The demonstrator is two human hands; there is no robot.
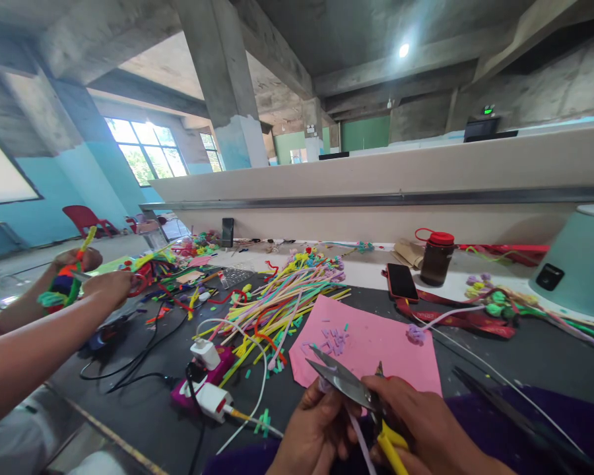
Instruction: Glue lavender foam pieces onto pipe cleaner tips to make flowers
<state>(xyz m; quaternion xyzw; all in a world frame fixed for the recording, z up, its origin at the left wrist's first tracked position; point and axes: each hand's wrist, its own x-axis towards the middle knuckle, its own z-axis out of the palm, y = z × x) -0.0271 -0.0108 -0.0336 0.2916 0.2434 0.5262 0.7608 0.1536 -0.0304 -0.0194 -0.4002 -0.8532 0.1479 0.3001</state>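
Observation:
Near the front edge of the table, my left hand [317, 425] is closed on a light purple pipe cleaner [360, 439], whose stem hangs down between my hands. My right hand [420, 422] grips scissors [349, 386] with yellow handles, their blades pointing left and parted over the left fingertips. The upper end of the pipe cleaner is partly hidden by blades and fingers. Beneath and beyond the scissors lies a pink sheet [376, 340], with small purple clippings [334, 341] scattered on it. A purple pipe-cleaner flower [416, 334] rests at the sheet's right edge.
A pile of coloured pipe cleaners [282, 297] spreads beyond the sheet. A purple power strip [225, 366] with chargers and cables sits left. A phone [402, 282] and brown bottle [436, 258] stand behind. At far left, a co-worker's hand [109, 287] holds scissors.

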